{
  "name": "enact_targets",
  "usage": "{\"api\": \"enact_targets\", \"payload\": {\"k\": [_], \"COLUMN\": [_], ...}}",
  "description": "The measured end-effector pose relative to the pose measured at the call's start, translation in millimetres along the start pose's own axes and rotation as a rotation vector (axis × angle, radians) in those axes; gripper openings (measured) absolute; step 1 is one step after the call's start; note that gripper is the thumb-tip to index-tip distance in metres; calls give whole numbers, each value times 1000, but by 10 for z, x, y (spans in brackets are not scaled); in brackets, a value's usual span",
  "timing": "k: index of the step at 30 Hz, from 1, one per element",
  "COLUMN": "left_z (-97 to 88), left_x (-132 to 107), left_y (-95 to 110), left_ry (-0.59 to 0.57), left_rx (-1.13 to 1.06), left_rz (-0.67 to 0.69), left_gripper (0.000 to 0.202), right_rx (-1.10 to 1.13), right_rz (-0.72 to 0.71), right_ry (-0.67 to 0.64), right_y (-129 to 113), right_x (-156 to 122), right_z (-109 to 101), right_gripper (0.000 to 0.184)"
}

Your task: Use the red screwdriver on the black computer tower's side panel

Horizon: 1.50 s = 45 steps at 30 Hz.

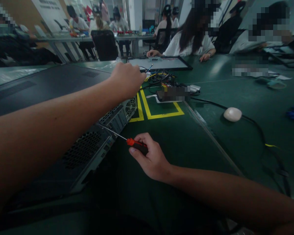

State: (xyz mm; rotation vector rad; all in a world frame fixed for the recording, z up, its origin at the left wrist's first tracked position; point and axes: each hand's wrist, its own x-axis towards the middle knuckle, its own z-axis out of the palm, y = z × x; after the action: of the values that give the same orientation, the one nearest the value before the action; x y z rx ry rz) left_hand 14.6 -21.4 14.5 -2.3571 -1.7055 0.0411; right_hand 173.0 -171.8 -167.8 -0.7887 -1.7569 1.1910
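A dark desktop computer case (51, 98) lies flat on the green table (186, 140), its vented rear panel (112, 122) facing right. My left hand (127, 80) rests on the case's far top corner with fingers curled over the edge. My right hand (150, 156) grips a red-and-black screwdriver (134, 143). Its thin shaft points left, with the tip touching the rear panel.
Yellow tape lines (159, 112) mark the table beyond the case. Tangled cables (159, 76), a black tray (161, 63) and a white mouse (232, 114) with its cable lie further right. Other people sit at the far side and at tables behind.
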Motion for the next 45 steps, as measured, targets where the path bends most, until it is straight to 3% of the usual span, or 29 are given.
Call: {"api": "enact_targets", "payload": {"k": [4, 10, 18, 21, 25, 31, 38, 45], "left_z": [-53, -64, -39, -15, 20, 19, 71, 58], "left_x": [-42, -27, -41, -28, 12, 1, 25, 0], "left_y": [53, 74, 73, 65, 28, 25, -13, 4], "left_ry": [-49, -75, -90, -94, -78, -113, -89, -85], "left_rx": [60, 62, 101, 127, 92, 101, 3, 81], "left_rz": [-8, 1, 8, 16, 34, 32, 18, 28], "left_gripper": [65, 69, 77, 81, 84, 78, 87, 85], "right_rx": [-11, -26, -52, -35, -29, -70, -49, -66], "right_rz": [-3, -11, -39, -22, -7, 6, -9, 12], "right_ry": [11, 26, -3, -16, -7, -5, -5, -14], "right_y": [-22, 32, 39, 40, 50, 28, 16, 10], "right_x": [-2, -9, 4, -11, -26, 1, 5, 2], "right_z": [-12, -13, -19, -17, -8, -7, -6, -9], "right_gripper": [18, 17, 33, 22, 32, 19, 16, 17]}}
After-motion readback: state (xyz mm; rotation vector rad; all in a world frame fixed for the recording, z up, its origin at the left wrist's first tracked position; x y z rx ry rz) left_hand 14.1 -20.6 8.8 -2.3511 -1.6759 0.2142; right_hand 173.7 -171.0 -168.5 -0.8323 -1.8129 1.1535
